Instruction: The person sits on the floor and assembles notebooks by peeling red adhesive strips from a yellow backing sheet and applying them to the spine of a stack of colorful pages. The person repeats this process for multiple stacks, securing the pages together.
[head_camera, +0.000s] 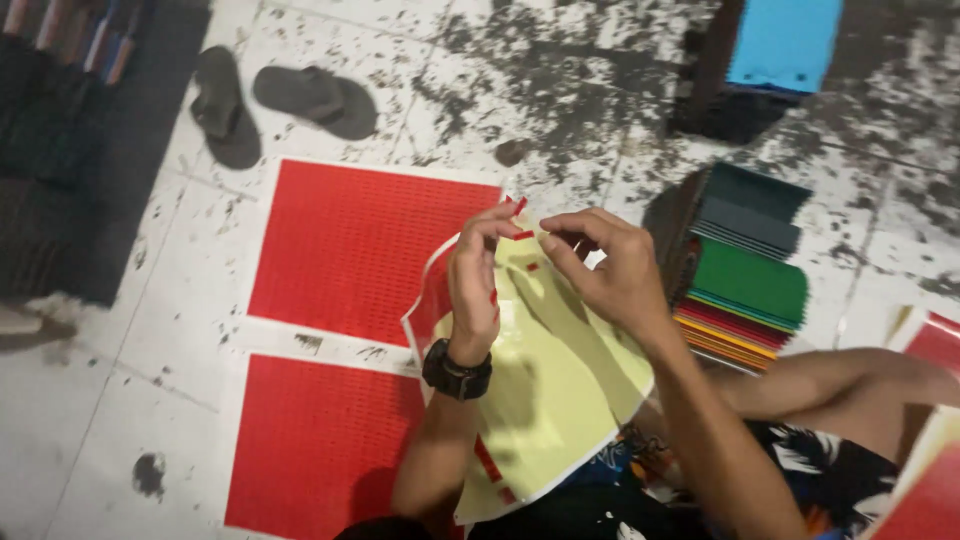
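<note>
Left hand (474, 278) and right hand (607, 262) pinch a red strip (522, 236).

Floor (560, 90): white tiles, dark stains. Directly on it: two red sheets (360, 250), pair of grey sandals (270, 100), stack of coloured sheets (745, 270), blue-topped stack (770, 60), dark mat (90, 150).

A glossy yellow backing sheet (560, 380), matt red textured sheets (370, 245), stained, speckled tile floor (560, 90).

blue sheet stack (783, 40) cut by top edge, lower red sheet (310, 445) cut at bottom, fingertip strip too small
</note>
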